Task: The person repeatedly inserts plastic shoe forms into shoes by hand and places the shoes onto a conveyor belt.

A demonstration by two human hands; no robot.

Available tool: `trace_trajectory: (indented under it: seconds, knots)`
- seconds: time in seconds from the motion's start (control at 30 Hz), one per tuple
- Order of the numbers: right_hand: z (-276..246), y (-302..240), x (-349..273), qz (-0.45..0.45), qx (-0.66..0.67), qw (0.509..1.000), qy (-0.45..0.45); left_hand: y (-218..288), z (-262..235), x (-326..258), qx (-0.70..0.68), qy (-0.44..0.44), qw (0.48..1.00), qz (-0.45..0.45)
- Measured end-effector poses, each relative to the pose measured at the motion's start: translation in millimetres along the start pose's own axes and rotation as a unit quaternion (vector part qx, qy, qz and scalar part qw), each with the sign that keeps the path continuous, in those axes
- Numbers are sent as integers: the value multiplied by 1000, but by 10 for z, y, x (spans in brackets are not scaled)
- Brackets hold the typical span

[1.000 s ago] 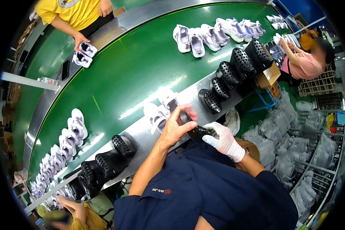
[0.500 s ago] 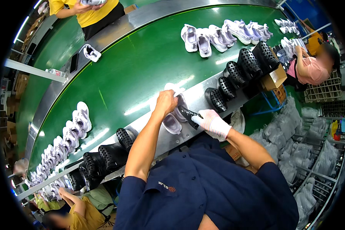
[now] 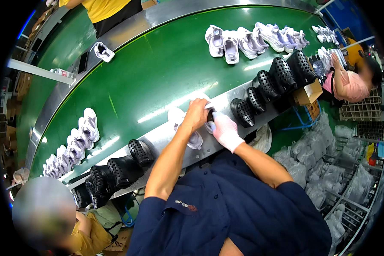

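My bare left hand is closed on a white sneaker, whose toe points away from me over the steel ledge. My right hand, in a white and pinkish knit glove, is closed around a black, elongated shoe insert at the sneaker's opening. Most of the insert is hidden by the hands and the shoe. Another white sneaker lies just left of them, partly covered by my left forearm.
Black, perforated shoe-shaped forms stand along the steel ledge, left and right. White sneakers line the green belt at far right and left. Co-workers are beside and across; bagged goods fill a rack at right.
The black insert has moved up and into the sneaker's opening, with my right hand following toward my left. At lower left, a co-worker's head has come closer into view.
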State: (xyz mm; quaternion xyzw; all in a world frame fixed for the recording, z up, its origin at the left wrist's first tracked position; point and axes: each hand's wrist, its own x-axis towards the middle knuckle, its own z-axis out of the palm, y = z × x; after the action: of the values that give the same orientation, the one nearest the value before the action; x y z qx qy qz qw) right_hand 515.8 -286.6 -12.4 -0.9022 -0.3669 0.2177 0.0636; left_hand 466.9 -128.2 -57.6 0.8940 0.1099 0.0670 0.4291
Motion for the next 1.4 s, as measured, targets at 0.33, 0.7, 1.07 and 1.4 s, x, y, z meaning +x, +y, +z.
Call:
trace_trajectory:
  seconds: [0.33, 0.7, 1.07, 1.4]
  knots:
    - [79, 354, 323, 42, 110, 993, 5, 386, 222, 0, 43, -2, 956, -291]
    - [215, 491, 422, 46, 63, 997, 20, 1112, -91, -811, 130, 171, 976, -32]
    - [110, 428, 239, 26, 9, 998, -63, 641, 173, -1465, -1, 53, 967, -251]
    - [-516, -131, -359, -152, 17, 982, -111, 390, -681, -2336, 232, 416, 790, -385]
